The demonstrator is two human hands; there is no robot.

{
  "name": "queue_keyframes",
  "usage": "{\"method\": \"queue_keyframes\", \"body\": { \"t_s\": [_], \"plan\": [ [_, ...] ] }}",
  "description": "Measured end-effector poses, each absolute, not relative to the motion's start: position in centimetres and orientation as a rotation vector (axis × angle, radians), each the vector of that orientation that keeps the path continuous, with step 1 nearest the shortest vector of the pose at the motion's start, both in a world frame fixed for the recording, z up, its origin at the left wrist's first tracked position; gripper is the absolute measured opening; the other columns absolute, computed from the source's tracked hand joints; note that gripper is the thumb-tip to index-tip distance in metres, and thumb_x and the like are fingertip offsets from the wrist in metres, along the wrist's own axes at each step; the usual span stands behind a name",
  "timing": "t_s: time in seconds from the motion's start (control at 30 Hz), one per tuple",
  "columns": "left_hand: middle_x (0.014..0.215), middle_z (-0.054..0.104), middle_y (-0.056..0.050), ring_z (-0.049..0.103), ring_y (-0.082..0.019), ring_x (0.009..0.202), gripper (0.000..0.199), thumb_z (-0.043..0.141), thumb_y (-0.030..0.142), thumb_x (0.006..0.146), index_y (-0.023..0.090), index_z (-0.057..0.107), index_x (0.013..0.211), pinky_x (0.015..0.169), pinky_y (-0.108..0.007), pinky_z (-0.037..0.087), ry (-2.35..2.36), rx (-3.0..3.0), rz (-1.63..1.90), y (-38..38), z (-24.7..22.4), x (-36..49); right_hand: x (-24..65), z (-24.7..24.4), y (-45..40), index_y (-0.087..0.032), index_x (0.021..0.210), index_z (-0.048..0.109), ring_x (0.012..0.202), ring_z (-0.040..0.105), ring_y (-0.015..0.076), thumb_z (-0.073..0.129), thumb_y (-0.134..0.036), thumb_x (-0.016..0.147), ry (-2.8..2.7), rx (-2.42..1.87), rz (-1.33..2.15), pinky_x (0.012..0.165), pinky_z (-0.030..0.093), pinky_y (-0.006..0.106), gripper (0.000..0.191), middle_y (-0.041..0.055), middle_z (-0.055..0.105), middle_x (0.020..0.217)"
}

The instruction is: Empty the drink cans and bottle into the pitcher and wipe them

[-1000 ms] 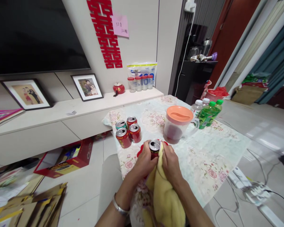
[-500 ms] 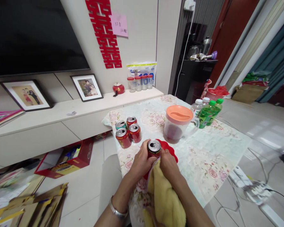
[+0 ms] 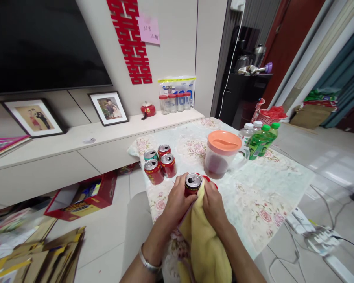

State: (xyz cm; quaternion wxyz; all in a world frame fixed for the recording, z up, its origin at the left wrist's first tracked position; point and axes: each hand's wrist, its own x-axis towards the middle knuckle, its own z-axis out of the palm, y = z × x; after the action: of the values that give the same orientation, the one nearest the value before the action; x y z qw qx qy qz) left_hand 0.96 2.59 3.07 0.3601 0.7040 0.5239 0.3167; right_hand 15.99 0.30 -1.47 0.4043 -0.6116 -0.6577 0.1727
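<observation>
An opened red drink can [image 3: 191, 191] stands upright in my left hand [image 3: 176, 199], whose fingers wrap its left side. My right hand [image 3: 214, 202] grips a yellow cloth [image 3: 208, 243] and presses its upper end against the can's right rim. The rest of the cloth hangs down toward me over the table edge. Behind the can, a red scalloped dish [image 3: 212, 182] shows only in part, mostly hidden by my hands. To the left stand several opened cans [image 3: 153, 171], mostly red, one with a green top.
A clear pitcher [image 3: 215, 163] with an orange lid and dark liquid stands beyond my right hand. Bottles [image 3: 258, 142] with green and white caps are at the table's right. Power strips [image 3: 323, 239] and cables lie on the floor to the right.
My right hand has brought the cloth up onto the can's right rim and covers more of the red dish. My left hand keeps its hold on the can.
</observation>
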Motion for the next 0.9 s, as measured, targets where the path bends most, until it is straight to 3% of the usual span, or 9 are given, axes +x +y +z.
{"method": "queue_keyframes", "body": {
  "t_s": [0.13,0.27,0.37,0.53,0.7,0.9],
  "plan": [
    [0.158,0.042,-0.019,0.040,-0.033,0.147,0.083,0.063,0.017,0.075,0.015,0.031,0.152,0.122,-0.051,0.030,1.281,1.758,0.722,2.9,2.9,0.2,16.0,-1.7,0.4,-0.018,0.113,0.067,0.086,0.062,0.0211,0.043,-0.008,0.086,-1.753,-1.727,0.473,0.080,0.050,0.031,0.038,0.0089,0.068,0.094],
    [0.159,0.042,-0.017,0.040,-0.031,0.147,0.083,0.057,0.012,0.074,0.013,0.029,0.153,0.122,-0.050,0.030,1.285,1.738,0.668,2.8,3.2,-0.2,15.5,-2.3,0.5,-0.012,0.113,0.067,0.077,0.063,0.0204,0.046,-0.005,0.084,-1.782,-1.887,0.508,0.070,0.047,0.030,0.037,0.0130,0.067,0.095],
    [0.161,0.040,-0.013,0.040,-0.033,0.147,0.089,0.062,0.012,0.072,0.019,0.030,0.154,0.122,-0.050,0.031,1.377,1.732,0.682,2.7,3.5,-0.3,15.2,-2.5,0.6,-0.009,0.113,0.068,0.072,0.065,0.0203,0.047,-0.005,0.084,-1.773,-1.914,0.530,0.066,0.047,0.030,0.036,0.0159,0.069,0.097],
    [0.146,0.053,-0.010,0.050,-0.031,0.137,0.074,0.065,0.012,0.070,0.023,0.046,0.141,0.116,-0.047,0.038,1.378,1.812,0.789,2.4,3.2,0.3,16.0,-1.9,0.4,-0.015,0.112,0.071,0.091,0.068,0.0224,0.044,-0.013,0.091,-1.706,-1.727,0.535,0.082,0.052,0.032,0.035,0.0134,0.074,0.099],
    [0.132,0.058,-0.009,0.054,-0.028,0.127,0.062,0.066,0.010,0.071,0.022,0.051,0.130,0.110,-0.043,0.043,1.353,1.766,0.970,2.2,2.4,1.2,16.5,-1.0,-0.3,-0.017,0.136,0.061,0.117,0.065,0.0219,0.035,-0.030,0.102,-1.566,-1.493,0.499,0.096,0.054,0.036,0.044,0.0119,0.070,0.130],
    [0.135,0.063,-0.010,0.058,-0.029,0.125,0.070,0.066,0.012,0.072,0.022,0.045,0.138,0.108,-0.045,0.044,1.307,1.698,0.895,2.3,2.4,1.0,15.7,-1.3,-0.1,-0.016,0.139,0.057,0.111,0.063,0.0240,0.034,-0.024,0.098,-1.581,-1.491,0.399,0.098,0.051,0.040,0.048,0.0138,0.069,0.115]
  ]
}}
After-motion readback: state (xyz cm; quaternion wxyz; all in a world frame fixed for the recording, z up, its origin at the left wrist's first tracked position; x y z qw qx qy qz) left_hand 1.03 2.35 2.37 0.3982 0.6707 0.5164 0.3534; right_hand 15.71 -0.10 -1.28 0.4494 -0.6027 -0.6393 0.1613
